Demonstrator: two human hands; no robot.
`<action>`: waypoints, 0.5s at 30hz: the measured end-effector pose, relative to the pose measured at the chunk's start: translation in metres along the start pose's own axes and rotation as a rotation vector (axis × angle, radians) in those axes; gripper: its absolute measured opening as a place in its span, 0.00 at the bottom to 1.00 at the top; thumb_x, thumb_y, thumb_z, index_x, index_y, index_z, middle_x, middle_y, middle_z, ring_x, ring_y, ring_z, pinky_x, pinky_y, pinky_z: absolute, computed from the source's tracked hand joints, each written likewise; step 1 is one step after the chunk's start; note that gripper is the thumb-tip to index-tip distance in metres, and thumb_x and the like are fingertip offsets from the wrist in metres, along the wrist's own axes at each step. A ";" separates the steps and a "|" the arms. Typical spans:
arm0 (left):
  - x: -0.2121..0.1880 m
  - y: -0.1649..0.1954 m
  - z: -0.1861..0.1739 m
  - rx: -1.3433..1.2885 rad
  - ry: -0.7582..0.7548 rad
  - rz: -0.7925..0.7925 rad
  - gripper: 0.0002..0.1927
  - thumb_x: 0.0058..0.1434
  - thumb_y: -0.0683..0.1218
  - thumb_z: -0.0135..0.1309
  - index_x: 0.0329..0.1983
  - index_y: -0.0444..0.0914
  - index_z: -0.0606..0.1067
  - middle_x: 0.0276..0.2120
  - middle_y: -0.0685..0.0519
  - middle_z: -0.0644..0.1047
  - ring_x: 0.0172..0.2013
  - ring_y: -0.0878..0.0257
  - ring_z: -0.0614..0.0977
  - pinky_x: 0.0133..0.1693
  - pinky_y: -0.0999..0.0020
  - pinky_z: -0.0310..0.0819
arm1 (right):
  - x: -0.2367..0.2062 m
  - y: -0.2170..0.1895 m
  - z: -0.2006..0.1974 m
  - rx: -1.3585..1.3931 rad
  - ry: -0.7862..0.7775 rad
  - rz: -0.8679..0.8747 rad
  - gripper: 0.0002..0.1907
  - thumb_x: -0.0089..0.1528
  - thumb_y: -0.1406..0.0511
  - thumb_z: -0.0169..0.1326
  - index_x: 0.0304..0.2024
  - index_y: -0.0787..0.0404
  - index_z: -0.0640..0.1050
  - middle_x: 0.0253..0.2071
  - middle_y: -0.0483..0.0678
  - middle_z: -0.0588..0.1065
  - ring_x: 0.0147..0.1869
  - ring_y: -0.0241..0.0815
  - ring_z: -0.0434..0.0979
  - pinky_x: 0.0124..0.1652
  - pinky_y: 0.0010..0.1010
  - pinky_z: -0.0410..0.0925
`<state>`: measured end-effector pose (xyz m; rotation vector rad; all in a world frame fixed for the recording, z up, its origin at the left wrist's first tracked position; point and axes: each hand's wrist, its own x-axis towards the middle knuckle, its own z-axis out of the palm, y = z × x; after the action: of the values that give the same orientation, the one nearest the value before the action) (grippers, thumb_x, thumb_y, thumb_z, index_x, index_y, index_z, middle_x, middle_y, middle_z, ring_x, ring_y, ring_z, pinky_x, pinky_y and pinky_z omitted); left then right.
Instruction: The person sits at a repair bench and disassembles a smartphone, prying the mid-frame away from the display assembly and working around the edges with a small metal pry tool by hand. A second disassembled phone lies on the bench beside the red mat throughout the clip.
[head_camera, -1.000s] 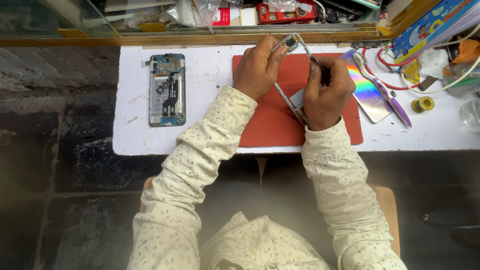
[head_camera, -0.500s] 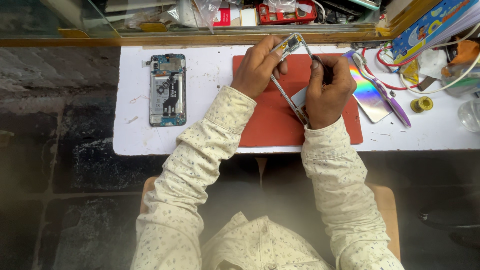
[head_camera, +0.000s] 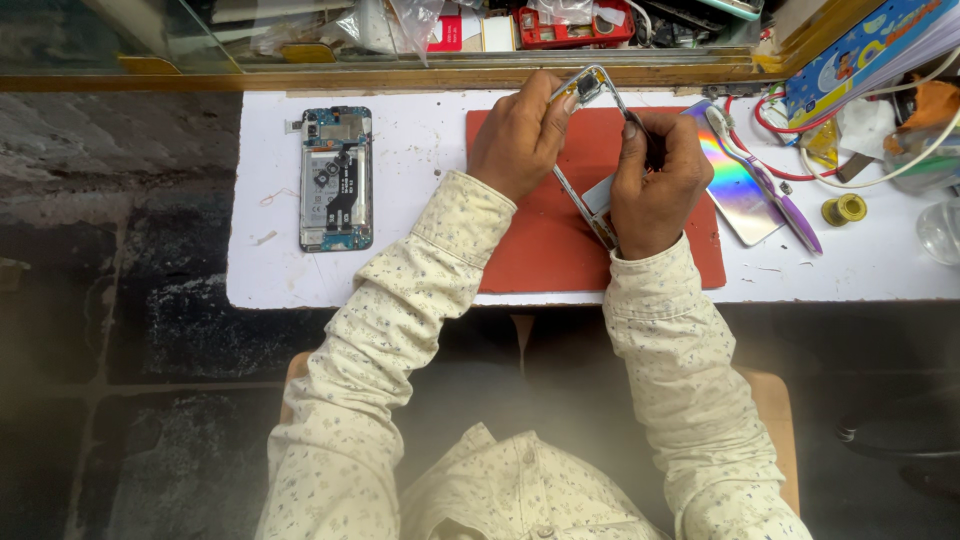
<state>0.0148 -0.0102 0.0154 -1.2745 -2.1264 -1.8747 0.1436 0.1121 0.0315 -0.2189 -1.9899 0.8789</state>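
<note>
Phone frame (head_camera: 580, 190) tilted on edge, long axis running away from the person.

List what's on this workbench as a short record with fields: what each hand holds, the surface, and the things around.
Left hand: grips the top of a thin phone frame, tilted up off the mat
Right hand: closed on the frame's lower part; any tool in its grip is hidden
Surface: red mat on a white table
Left of mat: opened phone, insides showing
Right of mat: shiny rainbow back cover, purple-handled tool, small yellow spool
</note>
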 end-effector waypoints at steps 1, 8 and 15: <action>-0.001 0.000 0.001 0.043 0.015 0.015 0.12 0.75 0.49 0.45 0.40 0.37 0.69 0.17 0.52 0.74 0.18 0.59 0.79 0.22 0.62 0.69 | 0.000 0.000 -0.001 0.003 -0.002 -0.003 0.06 0.71 0.73 0.59 0.42 0.69 0.75 0.35 0.50 0.78 0.37 0.36 0.78 0.38 0.26 0.72; 0.000 -0.009 0.007 0.204 0.112 0.060 0.14 0.76 0.51 0.45 0.38 0.38 0.69 0.18 0.50 0.74 0.19 0.55 0.78 0.22 0.60 0.68 | 0.001 -0.002 0.001 0.004 -0.004 -0.019 0.06 0.71 0.72 0.60 0.42 0.69 0.75 0.35 0.50 0.78 0.36 0.37 0.78 0.38 0.27 0.71; 0.001 -0.007 -0.002 -0.203 -0.048 -0.066 0.15 0.77 0.51 0.38 0.39 0.38 0.70 0.21 0.55 0.76 0.22 0.66 0.77 0.27 0.68 0.70 | 0.001 -0.001 0.002 -0.013 0.011 -0.016 0.05 0.71 0.73 0.59 0.42 0.69 0.75 0.35 0.50 0.78 0.36 0.37 0.78 0.38 0.27 0.71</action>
<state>0.0085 -0.0108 0.0106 -1.3118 -2.0695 -2.1562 0.1420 0.1111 0.0323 -0.2142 -1.9854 0.8529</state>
